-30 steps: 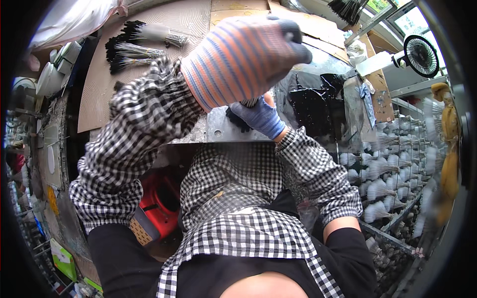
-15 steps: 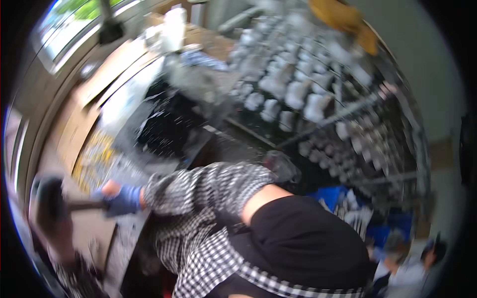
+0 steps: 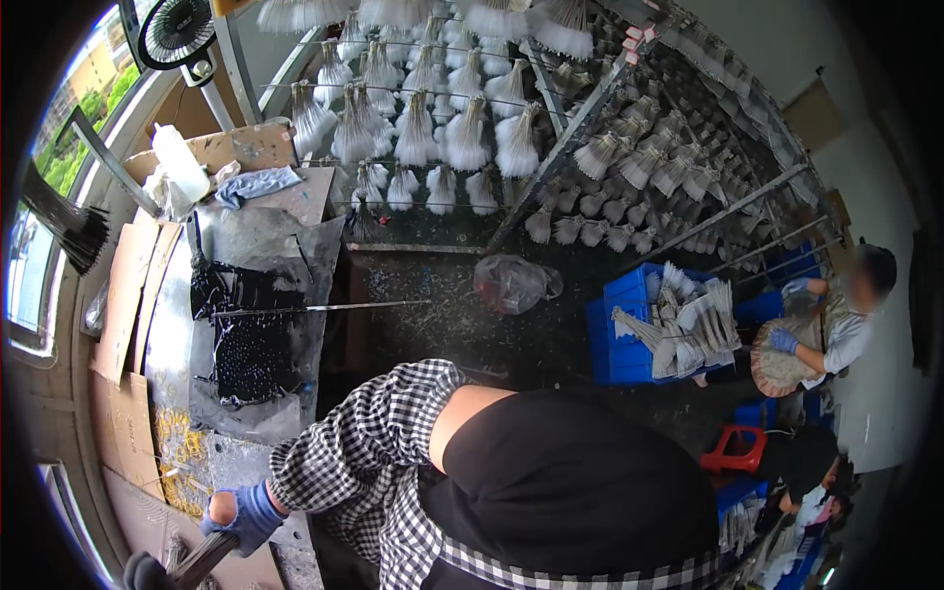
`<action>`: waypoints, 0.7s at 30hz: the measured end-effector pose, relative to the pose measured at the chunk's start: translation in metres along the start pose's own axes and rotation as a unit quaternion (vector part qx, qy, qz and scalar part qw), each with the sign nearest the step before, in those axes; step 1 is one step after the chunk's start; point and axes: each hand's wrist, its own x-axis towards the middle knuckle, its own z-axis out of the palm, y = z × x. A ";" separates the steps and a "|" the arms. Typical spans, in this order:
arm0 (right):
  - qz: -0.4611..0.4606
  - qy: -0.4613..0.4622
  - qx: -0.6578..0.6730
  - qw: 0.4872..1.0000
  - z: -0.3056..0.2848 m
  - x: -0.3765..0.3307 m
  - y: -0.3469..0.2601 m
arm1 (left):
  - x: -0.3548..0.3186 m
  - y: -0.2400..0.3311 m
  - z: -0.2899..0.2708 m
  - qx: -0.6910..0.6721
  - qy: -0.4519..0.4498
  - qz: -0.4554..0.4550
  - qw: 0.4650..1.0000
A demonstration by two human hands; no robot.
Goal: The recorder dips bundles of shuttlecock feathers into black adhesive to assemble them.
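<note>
My right hand [image 3: 246, 516], in a blue glove below a black-and-white checked sleeve, grips a bundle of thin grey sticks [image 3: 205, 559] at the lower left. At the bundle's other end is my left hand [image 3: 146, 572] in a dark grey glove, closed around it and partly cut off by the frame's lower edge. Beyond both hands, a black, wet-looking patch [image 3: 258, 344] lies on a clear plastic sheet [image 3: 270, 418] on the worktable. Yellow rubber bands [image 3: 182, 447] are scattered on the table near my right hand.
Racks [image 3: 580, 118] hold rows of white-tipped bundles. A dark-tipped bundle [image 3: 69, 226] hangs by the window, near a fan [image 3: 177, 34]. A white bottle [image 3: 180, 162] stands at the table's far end. Rightward are a blue crate [image 3: 624, 354], a red stool [image 3: 733, 449] and co-workers [image 3: 846, 324].
The view has swung and become sharp, bringing the racks and co-workers into fuller sight. Both my hands, with the stick bundle between them, now appear lower in the picture.
</note>
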 end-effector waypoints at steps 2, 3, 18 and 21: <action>-0.083 0.013 -0.041 0.996 -0.005 0.000 0.000 | 0.008 0.027 -0.002 -0.043 0.034 0.007 0.998; -0.057 0.022 -0.035 0.998 0.004 -0.007 0.021 | -0.006 0.015 0.005 -0.100 -0.073 -0.036 0.992; 0.025 -0.072 -0.208 0.975 0.003 -0.028 0.060 | 0.020 0.056 0.035 -0.188 0.118 -0.098 0.970; 0.055 -0.072 -0.203 0.975 -0.017 -0.045 0.033 | 0.023 0.035 0.045 -0.159 0.048 -0.077 0.983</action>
